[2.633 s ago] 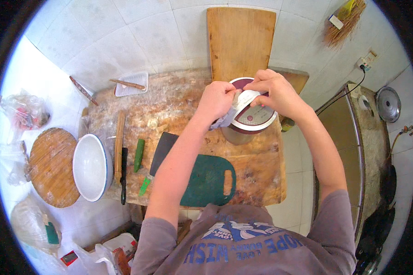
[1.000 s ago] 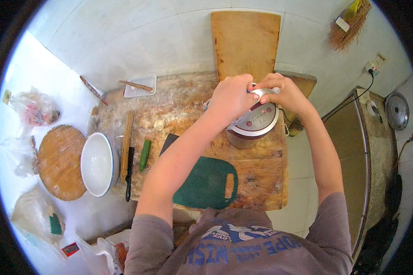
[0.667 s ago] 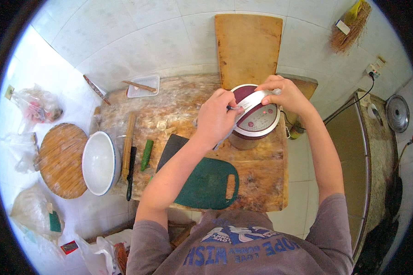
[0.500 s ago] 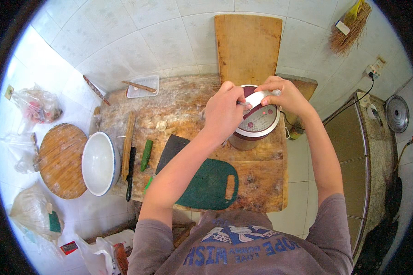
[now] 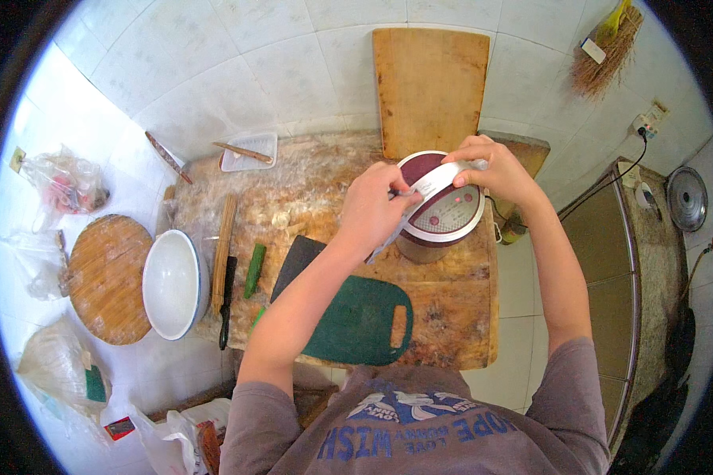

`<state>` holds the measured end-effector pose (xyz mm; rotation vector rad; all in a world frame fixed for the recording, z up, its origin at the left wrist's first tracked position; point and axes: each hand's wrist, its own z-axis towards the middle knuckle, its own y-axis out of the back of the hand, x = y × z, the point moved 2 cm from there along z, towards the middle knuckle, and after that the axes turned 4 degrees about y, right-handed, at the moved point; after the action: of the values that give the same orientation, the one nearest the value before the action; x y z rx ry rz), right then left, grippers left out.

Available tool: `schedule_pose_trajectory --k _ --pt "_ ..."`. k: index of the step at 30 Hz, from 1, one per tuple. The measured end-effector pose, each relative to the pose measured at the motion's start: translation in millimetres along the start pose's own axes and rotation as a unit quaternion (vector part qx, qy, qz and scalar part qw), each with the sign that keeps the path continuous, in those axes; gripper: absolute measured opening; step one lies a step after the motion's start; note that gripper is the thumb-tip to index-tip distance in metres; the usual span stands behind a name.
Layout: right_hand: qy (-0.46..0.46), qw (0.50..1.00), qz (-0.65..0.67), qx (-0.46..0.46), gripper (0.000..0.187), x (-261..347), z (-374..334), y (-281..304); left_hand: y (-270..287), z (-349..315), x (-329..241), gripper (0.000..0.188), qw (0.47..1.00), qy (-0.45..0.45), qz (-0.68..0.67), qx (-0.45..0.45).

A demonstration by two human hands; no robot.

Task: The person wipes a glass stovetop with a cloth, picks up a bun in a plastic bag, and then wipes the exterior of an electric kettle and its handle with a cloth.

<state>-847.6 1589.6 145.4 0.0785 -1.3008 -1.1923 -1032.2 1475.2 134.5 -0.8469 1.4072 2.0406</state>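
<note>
Over the rice cooker point(image 5: 444, 222), which has a dark red lid with a white rim and a lit red spot, both my hands are close together. A white, slightly arched strip point(image 5: 436, 184) spans the gap between them; I cannot tell what it is. My left hand point(image 5: 379, 198) is closed on its left end, where a thin grey piece point(image 5: 384, 244) trails down beside the cooker. My right hand point(image 5: 495, 165) pinches the other end, with a pale bit showing at the fingertips. My left forearm crosses above the green cutting board point(image 5: 356, 321).
On the wooden table lie a cucumber point(image 5: 254, 271), a black-handled knife point(image 5: 225, 317), a bundle of sticks point(image 5: 224, 237) and a white tray point(image 5: 249, 162). A white basin point(image 5: 171, 285) and round wooden board point(image 5: 107, 277) stand left. A wooden board point(image 5: 432, 87) leans on the wall.
My left hand has drawn slightly left, and the white strip between my hands shows longer. The grey piece below my left hand now hangs out further.
</note>
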Motion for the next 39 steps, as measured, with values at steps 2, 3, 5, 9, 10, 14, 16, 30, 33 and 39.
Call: schedule_pose_trajectory --k 2,3,5,9,10,14,16,30,33,39 --pt "-0.013 1.000 0.011 0.011 0.034 2 0 1 1 -4 1 0.025 1.000 0.006 -0.012 -0.001" --pt "-0.021 1.000 0.018 0.016 0.034 2 0 0 1 -4 -1 0.025 1.000 0.006 -0.024 -0.009" --pt "-0.023 0.999 0.033 0.006 0.034 0 -1 -1 1 0 -4 0.025 1.000 -0.012 -0.025 -0.013" --pt "-0.016 0.999 0.048 -0.005 0.037 -3 -1 -3 0 26 -18 0.024 0.997 -0.061 0.020 0.031" --pt "-0.016 0.999 0.048 -0.004 0.036 -4 -2 -3 -2 33 -22 0.024 0.996 -0.067 0.032 0.050" --pt "-0.013 0.999 0.038 -0.010 0.039 -5 -4 -2 -21 61 -31 0.023 0.986 -0.136 0.052 0.079" --pt "-0.004 1.000 0.025 -0.017 0.043 -6 -3 -4 -28 73 -32 0.024 0.984 -0.134 0.059 0.101" --pt "-0.058 0.996 0.047 -0.054 0.081 -9 -6 -6 -24 78 -19 0.024 0.985 -0.052 -0.008 0.165" --pt "-0.069 0.995 0.043 -0.059 0.077 -9 -5 -4 -7 48 -11 0.023 0.989 -0.007 -0.045 0.140" --pt "-0.065 0.996 0.033 -0.044 0.072 -6 -4 0 1 23 -2 0.024 0.991 0.020 -0.084 0.098"
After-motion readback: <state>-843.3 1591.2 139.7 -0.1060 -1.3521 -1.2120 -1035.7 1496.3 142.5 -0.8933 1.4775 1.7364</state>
